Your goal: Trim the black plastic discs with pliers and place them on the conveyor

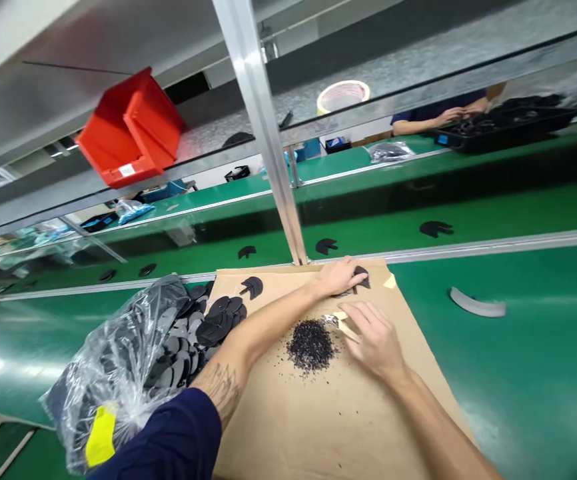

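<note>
My left hand (337, 276) reaches across a brown cardboard sheet (328, 413) and rests with curled fingers on a black flat plastic part (361, 276) near the sheet's far edge. My right hand (374, 337) lies just below it, fingers closed on a small pale tool (342, 323) whose tip points at a heap of tiny black trimmings (311, 345). Another black part (252, 287) lies loose on the cardboard to the left.
A clear plastic bag (118, 373) spills several black parts (203, 327) at the left. More black parts (436, 229) ride the green conveyor belt (518, 213). A grey curved strip (477, 306) lies right. A red bin (131, 130) and tape roll (342, 95) sit overhead. Another person's hands (451, 116) work at a black tray (508, 125).
</note>
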